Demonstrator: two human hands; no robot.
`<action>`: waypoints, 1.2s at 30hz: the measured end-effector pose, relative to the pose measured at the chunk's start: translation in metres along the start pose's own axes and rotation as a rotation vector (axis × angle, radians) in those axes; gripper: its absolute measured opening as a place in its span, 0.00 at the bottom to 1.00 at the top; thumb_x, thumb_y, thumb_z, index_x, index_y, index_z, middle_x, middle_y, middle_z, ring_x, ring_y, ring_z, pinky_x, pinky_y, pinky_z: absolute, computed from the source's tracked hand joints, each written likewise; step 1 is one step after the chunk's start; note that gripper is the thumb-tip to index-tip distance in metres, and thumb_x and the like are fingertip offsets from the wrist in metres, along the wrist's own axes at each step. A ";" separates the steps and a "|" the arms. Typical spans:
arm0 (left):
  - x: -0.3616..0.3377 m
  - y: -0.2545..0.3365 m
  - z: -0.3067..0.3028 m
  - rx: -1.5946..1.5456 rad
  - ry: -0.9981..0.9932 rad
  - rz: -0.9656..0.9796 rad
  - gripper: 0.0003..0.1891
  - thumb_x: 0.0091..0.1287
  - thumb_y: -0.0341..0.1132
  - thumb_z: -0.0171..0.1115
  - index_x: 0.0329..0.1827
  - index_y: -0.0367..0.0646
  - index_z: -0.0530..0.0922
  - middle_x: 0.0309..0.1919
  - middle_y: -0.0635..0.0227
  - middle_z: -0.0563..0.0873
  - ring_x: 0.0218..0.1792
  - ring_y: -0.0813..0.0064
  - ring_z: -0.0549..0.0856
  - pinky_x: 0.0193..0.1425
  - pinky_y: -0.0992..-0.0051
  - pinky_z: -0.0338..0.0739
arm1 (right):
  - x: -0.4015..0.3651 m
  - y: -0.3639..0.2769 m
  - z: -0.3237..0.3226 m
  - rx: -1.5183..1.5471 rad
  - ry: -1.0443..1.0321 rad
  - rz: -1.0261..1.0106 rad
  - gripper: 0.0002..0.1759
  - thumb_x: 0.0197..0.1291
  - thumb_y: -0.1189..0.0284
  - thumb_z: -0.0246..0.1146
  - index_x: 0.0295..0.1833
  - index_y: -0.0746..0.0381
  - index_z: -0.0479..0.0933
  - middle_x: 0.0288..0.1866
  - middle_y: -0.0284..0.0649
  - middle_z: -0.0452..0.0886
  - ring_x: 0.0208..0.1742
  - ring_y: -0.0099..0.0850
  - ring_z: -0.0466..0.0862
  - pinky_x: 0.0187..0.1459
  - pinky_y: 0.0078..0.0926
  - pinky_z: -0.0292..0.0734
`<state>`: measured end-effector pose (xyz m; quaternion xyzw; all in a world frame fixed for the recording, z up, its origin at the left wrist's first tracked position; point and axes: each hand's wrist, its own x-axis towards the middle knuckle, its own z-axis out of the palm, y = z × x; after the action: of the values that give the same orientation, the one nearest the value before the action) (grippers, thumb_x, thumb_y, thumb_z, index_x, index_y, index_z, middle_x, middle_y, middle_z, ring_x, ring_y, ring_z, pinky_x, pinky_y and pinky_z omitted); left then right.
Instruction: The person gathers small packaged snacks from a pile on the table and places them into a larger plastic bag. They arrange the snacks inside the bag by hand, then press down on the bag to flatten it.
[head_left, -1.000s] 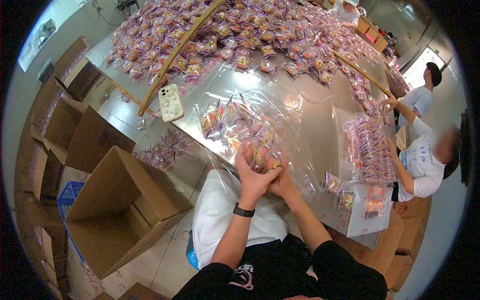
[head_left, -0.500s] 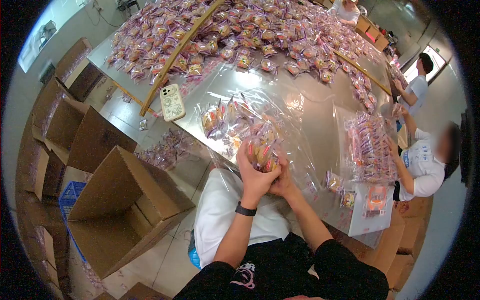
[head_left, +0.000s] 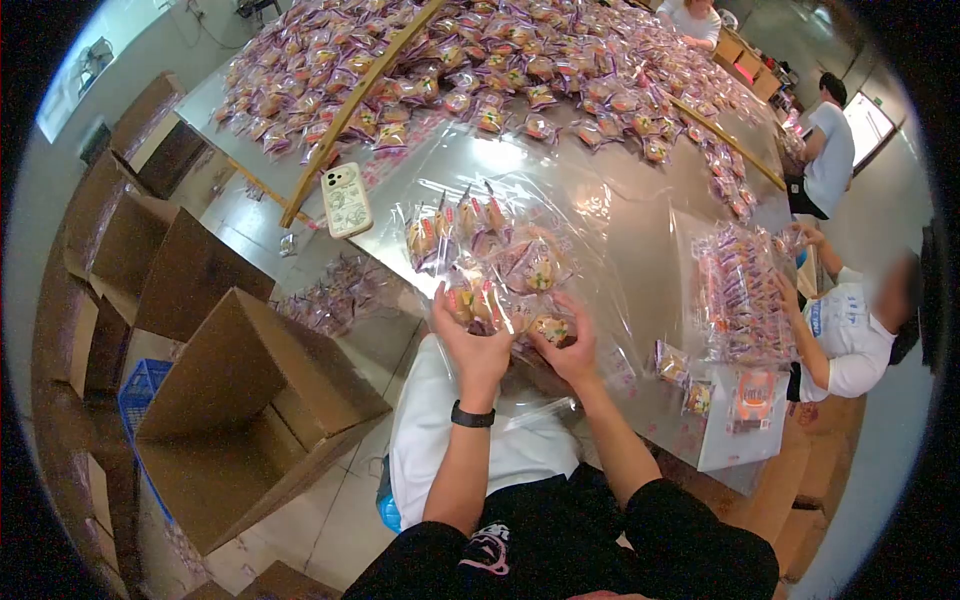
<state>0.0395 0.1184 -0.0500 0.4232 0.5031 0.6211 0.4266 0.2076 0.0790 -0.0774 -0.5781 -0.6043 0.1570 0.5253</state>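
At the near end of a clear bag (head_left: 597,278) on the tabletop (head_left: 648,235), the left hand (head_left: 478,352) and right hand (head_left: 572,352) each clasp fingers around wrapped cakes (head_left: 461,303); a light, even squeeze should align them uncrushed.

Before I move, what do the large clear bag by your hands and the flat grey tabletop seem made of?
The large clear bag: probably plastic film, glossy, see-through, with bright creases. The flat grey tabletop: smooth, shiny, likely metal given blurred glare, possibly laminate.
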 end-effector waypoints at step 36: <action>-0.009 0.051 0.001 -0.344 -0.214 -0.313 0.58 0.50 0.28 0.85 0.81 0.34 0.52 0.66 0.51 0.75 0.63 0.62 0.80 0.65 0.66 0.81 | 0.024 -0.034 0.004 0.893 0.380 0.680 0.22 0.80 0.57 0.56 0.66 0.63 0.77 0.60 0.41 0.84 0.59 0.35 0.85 0.58 0.38 0.83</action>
<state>0.0376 0.1038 -0.0007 0.3249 0.4016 0.5754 0.6341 0.1913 0.0916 -0.0413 -0.4801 -0.1560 0.4495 0.7369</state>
